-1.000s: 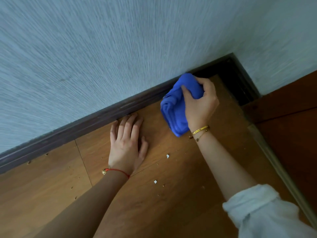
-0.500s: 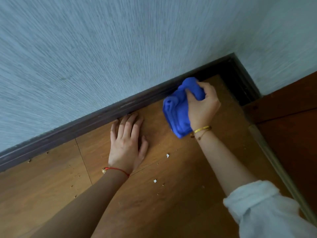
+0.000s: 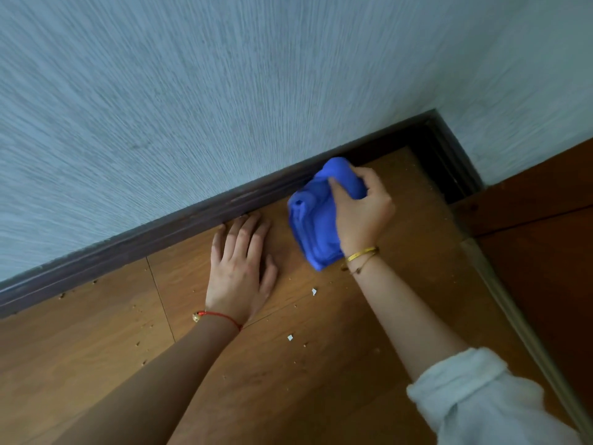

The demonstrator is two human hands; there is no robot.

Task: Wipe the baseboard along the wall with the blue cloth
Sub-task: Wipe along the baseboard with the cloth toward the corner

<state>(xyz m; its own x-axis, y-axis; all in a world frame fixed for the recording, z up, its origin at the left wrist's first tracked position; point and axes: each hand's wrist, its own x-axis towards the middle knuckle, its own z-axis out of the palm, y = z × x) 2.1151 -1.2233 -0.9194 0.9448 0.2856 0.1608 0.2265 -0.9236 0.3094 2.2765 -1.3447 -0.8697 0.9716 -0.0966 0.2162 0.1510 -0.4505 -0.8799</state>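
Observation:
A dark brown baseboard [image 3: 167, 229] runs along the foot of a pale blue textured wall, from the lower left up to a corner at the upper right. My right hand [image 3: 362, 210] is shut on a bunched blue cloth [image 3: 313, 223], whose top end touches the baseboard a little left of the corner. My left hand [image 3: 239, 271] lies flat on the wooden floor with fingers spread, fingertips at the baseboard, just left of the cloth.
The wooden floor [image 3: 96, 348] carries small crumbs and white chips [image 3: 313, 291]. A metal threshold strip [image 3: 513, 319] runs down the right side beside darker red-brown flooring [image 3: 552, 252]. The wall corner [image 3: 436, 123] closes off the far right.
My right hand has slid the blue cloth a little leftward along the baseboard, away from the corner. My left hand has stayed flat on the floor.

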